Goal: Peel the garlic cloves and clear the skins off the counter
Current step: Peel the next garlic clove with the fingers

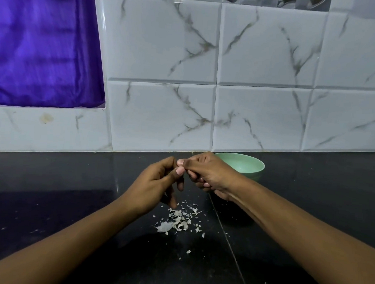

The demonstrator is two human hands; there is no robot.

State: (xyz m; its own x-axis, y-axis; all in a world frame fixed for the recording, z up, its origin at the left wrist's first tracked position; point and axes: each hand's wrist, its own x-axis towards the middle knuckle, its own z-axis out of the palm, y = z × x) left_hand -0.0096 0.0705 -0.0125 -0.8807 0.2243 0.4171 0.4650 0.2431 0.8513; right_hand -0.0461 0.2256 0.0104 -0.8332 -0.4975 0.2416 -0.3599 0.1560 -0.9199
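Observation:
My left hand (157, 183) and my right hand (206, 174) meet above the dark counter (74, 191), fingers curled and fingertips pressed together around something small. That small thing is hidden by the fingers, so I cannot tell if it is a garlic clove. Below the hands lies a loose pile of white garlic skins (179, 221), with a few stray flakes scattered toward the front. A pale green bowl (249, 165) stands behind my right hand, close to the wall; its inside is hidden.
A white marble-patterned tiled wall (205, 78) rises at the back of the counter. A purple cloth (43, 47) hangs at the upper left. A seam in the counter (228, 239) runs diagonally under my right forearm.

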